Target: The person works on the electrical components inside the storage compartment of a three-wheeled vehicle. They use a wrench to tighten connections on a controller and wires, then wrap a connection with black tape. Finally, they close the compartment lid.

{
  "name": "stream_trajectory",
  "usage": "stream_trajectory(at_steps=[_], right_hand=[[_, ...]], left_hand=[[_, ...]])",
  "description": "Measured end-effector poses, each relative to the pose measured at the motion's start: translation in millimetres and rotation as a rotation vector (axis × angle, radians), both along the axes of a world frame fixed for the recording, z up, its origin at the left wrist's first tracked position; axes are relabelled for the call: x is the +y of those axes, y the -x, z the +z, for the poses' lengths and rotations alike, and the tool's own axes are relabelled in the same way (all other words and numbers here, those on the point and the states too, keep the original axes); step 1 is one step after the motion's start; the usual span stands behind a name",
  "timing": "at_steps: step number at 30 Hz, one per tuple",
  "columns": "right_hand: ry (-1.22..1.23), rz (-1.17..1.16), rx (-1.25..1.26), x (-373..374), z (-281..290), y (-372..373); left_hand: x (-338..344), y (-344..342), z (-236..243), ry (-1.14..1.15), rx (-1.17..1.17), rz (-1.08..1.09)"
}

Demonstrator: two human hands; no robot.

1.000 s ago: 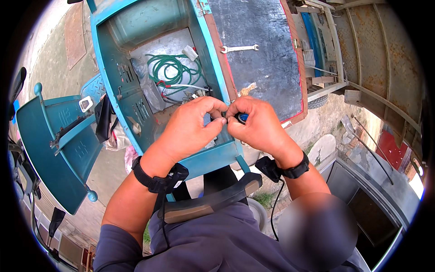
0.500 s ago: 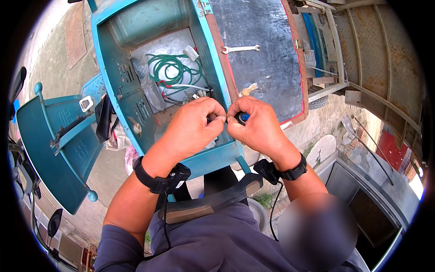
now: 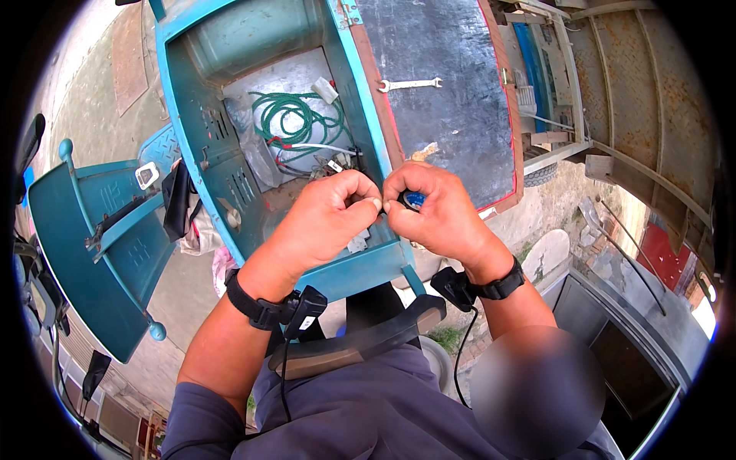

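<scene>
My left hand (image 3: 337,211) and my right hand (image 3: 425,207) meet with pinched fingertips over the near right corner of a turquoise metal box (image 3: 341,272). A round black roll with a blue centre (image 3: 414,198), apparently tape, is in my right fingers. What my left fingertips pinch is too small and hidden to make out. Inside the box lie a coiled green cord (image 3: 295,115), a clear plastic bag (image 3: 257,149), a pale hose (image 3: 314,147) and small parts (image 3: 356,244). An open-ended wrench (image 3: 410,84) lies on the dark hinged board (image 3: 441,130) right of the box.
A turquoise panel (image 3: 100,253) and black bags (image 3: 176,195) are at the left. A rusty metal frame (image 3: 621,100) with a wheel (image 3: 540,175) stands at the right, above long rods (image 3: 632,257) and a grey metal cabinet (image 3: 598,322). A padded bar (image 3: 360,353) crosses before my body.
Both hands keep their pinched pose at the box's edge, with only slight shifts of the fingers. Nothing has visibly been let go.
</scene>
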State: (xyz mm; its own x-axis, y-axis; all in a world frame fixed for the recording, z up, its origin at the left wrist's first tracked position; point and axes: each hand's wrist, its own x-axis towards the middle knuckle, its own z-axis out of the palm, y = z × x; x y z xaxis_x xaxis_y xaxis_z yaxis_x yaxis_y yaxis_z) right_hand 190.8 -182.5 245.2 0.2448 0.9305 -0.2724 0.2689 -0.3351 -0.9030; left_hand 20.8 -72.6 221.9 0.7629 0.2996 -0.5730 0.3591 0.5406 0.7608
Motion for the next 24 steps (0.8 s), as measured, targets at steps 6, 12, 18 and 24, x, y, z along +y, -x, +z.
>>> stream_trajectory(at_steps=[6,12,18,24], right_hand=[[-0.004,0.046,-0.034,-0.5,-1.1,-0.2],[-0.009,0.079,-0.152,-2.6,-5.8,-3.1],[0.089,0.071,-0.093,-6.3,-7.3,-6.6],[0.197,-0.096,0.09,-12.6,-9.8,-9.6]], left_hand=[[-6.2,-3.1,-1.1,0.299,0.032,0.074],[-20.9,-8.4,-14.9,0.226,0.067,0.117],[-33.4,-14.3,-21.1,-0.03,0.141,0.113],[-29.1,-13.6,-22.8,-0.164,0.107,0.054]])
